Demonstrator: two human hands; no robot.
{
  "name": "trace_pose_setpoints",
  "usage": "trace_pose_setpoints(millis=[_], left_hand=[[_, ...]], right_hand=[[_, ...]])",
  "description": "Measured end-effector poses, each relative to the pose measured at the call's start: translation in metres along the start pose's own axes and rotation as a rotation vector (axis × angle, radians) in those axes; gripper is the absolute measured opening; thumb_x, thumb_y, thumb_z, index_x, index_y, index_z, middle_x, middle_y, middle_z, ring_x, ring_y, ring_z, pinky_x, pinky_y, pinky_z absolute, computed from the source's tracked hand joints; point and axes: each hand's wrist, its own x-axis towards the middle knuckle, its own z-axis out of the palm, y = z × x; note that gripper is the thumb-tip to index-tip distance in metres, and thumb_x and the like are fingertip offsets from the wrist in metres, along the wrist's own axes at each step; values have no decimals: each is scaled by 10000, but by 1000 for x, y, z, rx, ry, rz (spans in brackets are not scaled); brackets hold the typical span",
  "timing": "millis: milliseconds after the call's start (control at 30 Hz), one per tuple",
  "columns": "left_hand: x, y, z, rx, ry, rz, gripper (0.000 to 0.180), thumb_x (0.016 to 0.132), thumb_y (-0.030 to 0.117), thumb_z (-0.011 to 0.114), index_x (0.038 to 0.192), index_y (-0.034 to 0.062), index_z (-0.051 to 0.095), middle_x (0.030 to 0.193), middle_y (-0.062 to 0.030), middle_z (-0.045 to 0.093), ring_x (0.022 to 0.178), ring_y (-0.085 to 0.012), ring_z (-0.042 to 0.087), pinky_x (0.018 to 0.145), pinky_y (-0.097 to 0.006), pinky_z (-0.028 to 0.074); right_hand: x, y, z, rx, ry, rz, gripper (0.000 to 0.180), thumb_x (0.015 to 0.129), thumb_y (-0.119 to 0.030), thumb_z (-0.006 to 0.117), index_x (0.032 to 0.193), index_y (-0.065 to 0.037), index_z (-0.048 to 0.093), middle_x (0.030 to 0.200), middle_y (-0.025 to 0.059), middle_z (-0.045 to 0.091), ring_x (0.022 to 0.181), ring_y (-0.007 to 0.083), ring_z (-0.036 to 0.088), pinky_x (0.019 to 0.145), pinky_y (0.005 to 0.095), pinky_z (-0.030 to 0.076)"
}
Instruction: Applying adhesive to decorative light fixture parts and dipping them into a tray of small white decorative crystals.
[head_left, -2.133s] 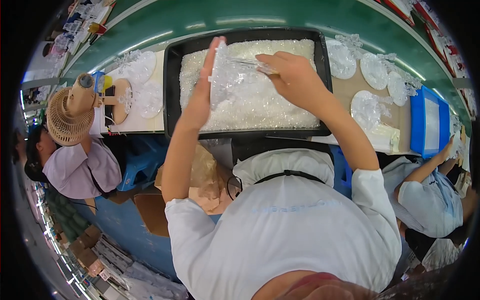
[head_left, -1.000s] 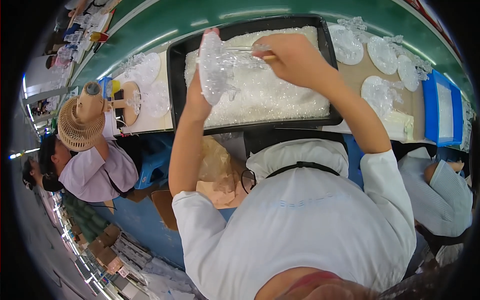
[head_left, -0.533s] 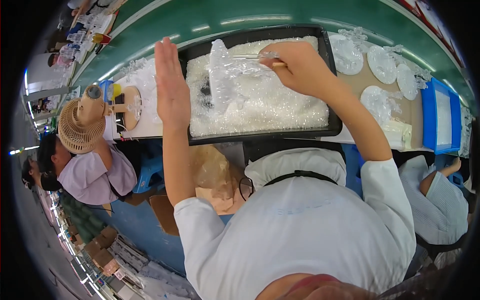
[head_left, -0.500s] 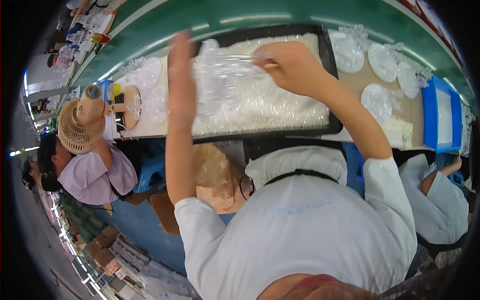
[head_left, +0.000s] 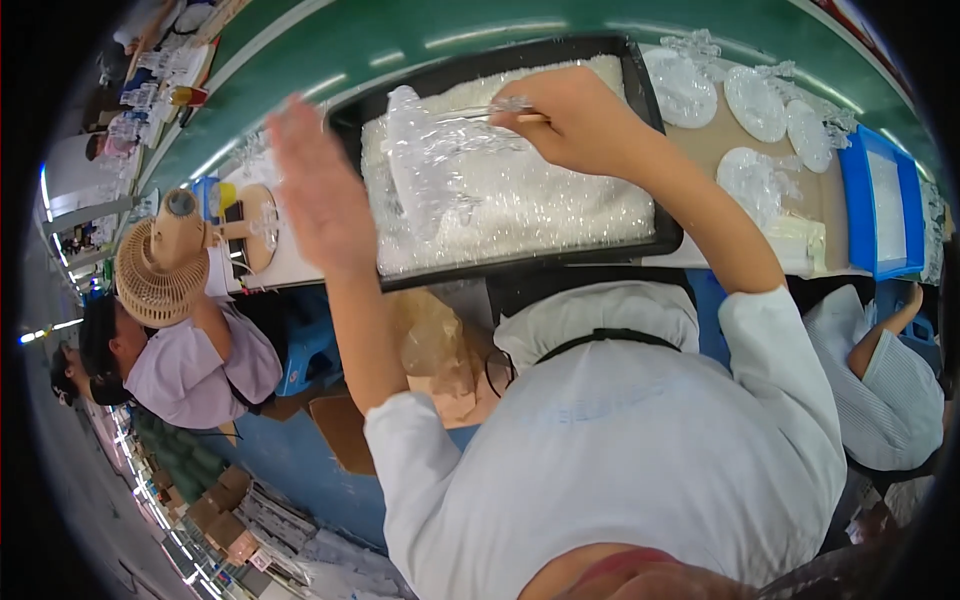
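Note:
My right hand is closed around the thin stems of a clear plastic piece over the black tray. A clear round disc forms the piece's left end, seen nearly edge-on, with clear branching parts between it and my fingers. Beneath lie tiny glittering clear-white granules that fill the tray. My left hand is held flat, fingers stretched out, beside the tray's left edge. It is a little smeared by motion, apart from the disc and holding nothing.
Several clear discs with branching parts lie on the table at the right, before a blue bin. A beige fan stands at the left. Co-workers sit on both sides. A yellowish plastic bag is below the tray.
My left hand has swung left, away from the clear piece. The piece, smeared by motion before, shows more sharply now, still in my right hand.

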Motion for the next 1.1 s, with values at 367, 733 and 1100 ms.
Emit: trace_pose_setpoints(millis=[367,733,1100], left_hand=[[-7,8,4,-50,37,-68,727,1041,508,346,1544,7,193,1567,-207,297,1418,-344,358,1197,-437,216],[23,27,28,966,-161,336,215,985,217,553,942,43,673,803,-65,694,983,-284,652,1134,-524,264],[42,2,73,1194,-557,334,275,885,221,703,1112,67,686,630,-111,588,534,-284,575,522,-380,439]], right_hand=[[-10,-17,-15,-21,14,7,167,852,-216,721,861,-53,688,706,161,628,673,373,617,595,425,482],[36,-70,-90,-581,-196,-67,98,756,-99,692,779,-4,683,741,208,659,757,399,667,687,456,545],[30,-51,-112,-268,-168,-149,116,726,-52,666,819,15,686,828,191,680,798,392,667,700,437,541]])
